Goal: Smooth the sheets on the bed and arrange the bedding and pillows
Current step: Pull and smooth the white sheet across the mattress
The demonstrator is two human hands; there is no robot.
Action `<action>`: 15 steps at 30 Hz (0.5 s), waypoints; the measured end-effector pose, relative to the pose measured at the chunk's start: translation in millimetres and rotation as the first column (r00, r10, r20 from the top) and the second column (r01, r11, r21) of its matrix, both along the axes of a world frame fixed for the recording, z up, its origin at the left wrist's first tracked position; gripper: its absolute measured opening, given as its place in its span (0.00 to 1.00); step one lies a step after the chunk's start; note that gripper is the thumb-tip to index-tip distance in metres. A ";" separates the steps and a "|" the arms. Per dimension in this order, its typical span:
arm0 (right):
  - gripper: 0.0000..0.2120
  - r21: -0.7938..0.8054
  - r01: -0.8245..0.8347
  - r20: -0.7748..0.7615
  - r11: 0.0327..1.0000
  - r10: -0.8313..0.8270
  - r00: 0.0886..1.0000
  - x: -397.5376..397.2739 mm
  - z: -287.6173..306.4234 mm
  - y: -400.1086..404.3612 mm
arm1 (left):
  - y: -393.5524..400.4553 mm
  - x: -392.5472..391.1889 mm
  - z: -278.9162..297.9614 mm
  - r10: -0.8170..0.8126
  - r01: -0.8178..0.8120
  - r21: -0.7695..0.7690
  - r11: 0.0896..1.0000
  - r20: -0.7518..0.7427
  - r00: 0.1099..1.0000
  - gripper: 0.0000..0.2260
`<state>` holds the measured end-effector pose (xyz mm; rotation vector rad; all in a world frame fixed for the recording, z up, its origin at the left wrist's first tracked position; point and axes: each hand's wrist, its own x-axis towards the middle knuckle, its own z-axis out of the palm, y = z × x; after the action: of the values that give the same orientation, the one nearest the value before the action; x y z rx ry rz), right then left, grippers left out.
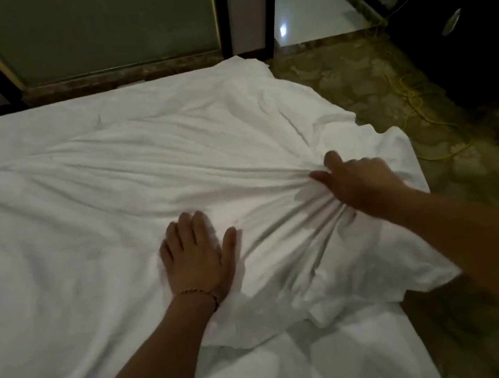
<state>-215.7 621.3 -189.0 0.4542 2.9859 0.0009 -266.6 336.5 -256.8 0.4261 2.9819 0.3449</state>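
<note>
A white sheet (83,190) covers the bed and fills most of the view, creased in folds that fan out from the right. My left hand (195,257) lies flat on the sheet with fingers spread, pressing it down. My right hand (359,183) grips a bunched handful of the sheet near the bed's right side, and the creases converge at that grip. The sheet's loose edge (417,269) lies folded over below my right hand. A lower white layer (304,367) shows at the bottom. No pillows are in view.
A dark-framed panel (102,28) stands behind the bed's far edge. Patterned floor (365,77) lies to the right, with a yellow cable (417,94) trailing across it. Dark furniture (458,22) stands at the upper right.
</note>
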 end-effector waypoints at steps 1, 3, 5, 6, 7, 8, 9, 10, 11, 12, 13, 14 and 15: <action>0.25 0.048 -0.028 -0.019 0.998 0.028 0.999 3.7 9.0 3.2 | 0.8 2.2 3.1 -0.022 0.022 0.000 1.000 0.031 0.999 0.42; 0.23 0.058 -0.059 -0.059 0.997 0.063 0.996 15.0 15.9 -0.5 | 0.7 8.2 7.6 -0.047 0.045 0.016 0.999 0.105 0.993 0.39; 0.22 -0.008 -0.073 -0.093 0.997 0.072 0.993 24.9 12.4 -3.9 | 2.0 14.7 8.0 -0.051 0.045 0.041 0.998 0.143 0.988 0.35; 0.24 -0.016 -0.089 -0.112 0.996 0.087 0.990 30.0 7.8 -4.3 | 2.5 17.5 6.5 -0.055 0.049 0.042 0.998 0.139 0.989 0.35; 0.26 -0.010 -0.104 -0.117 0.994 0.103 0.988 36.6 0.6 -3.9 | 3.2 21.9 4.0 -0.057 0.053 0.035 0.998 0.127 0.990 0.36; 0.28 -0.019 -0.116 -0.119 0.993 0.113 0.986 43.0 -9.1 -2.4 | 4.2 25.8 1.8 -0.054 0.051 0.030 0.998 0.111 0.992 0.37; 0.30 -0.050 -0.124 -0.117 0.991 0.117 0.986 49.3 -19.7 -0.1 | 6.1 29.5 -1.7 -0.047 0.044 0.034 0.998 0.095 0.994 0.37; 0.32 -0.087 -0.128 -0.116 0.988 0.118 0.986 54.2 -29.4 2.7 | 8.5 32.0 -4.1 -0.037 0.034 0.053 0.998 0.072 0.997 0.38; 0.33 -0.112 -0.128 -0.112 0.985 0.115 0.987 57.8 -38.4 5.2 | 11.0 33.2 -5.0 -0.027 0.023 0.081 0.996 0.044 0.999 0.38; 0.33 -0.121 -0.127 -0.114 0.984 0.113 0.987 59.9 -48.2 8.7 | 14.1 34.4 -6.1 -0.016 0.015 0.100 0.995 0.009 1.000 0.38; 0.33 -0.112 -0.130 -0.127 0.985 0.115 0.985 60.5 -57.1 11.9 | 16.6 35.9 -7.0 -0.009 0.013 0.107 0.994 -0.038 0.999 0.36; 0.31 -0.093 -0.137 -0.163 0.986 0.121 0.979 59.0 -64.2 15.1 | 20.6 37.5 -8.1 -0.003 0.013 0.109 0.994 -0.091 0.996 0.34; 0.30 -0.065 -0.141 -0.198 0.988 0.126 0.972 56.8 -69.5 18.1 | 26.0 38.5 -8.6 0.008 0.008 0.120 0.993 -0.134 0.991 0.32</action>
<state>-158.8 639.4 -258.5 0.2568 3.1871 -0.1574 -228.1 362.6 -265.4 0.4799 3.1021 0.5175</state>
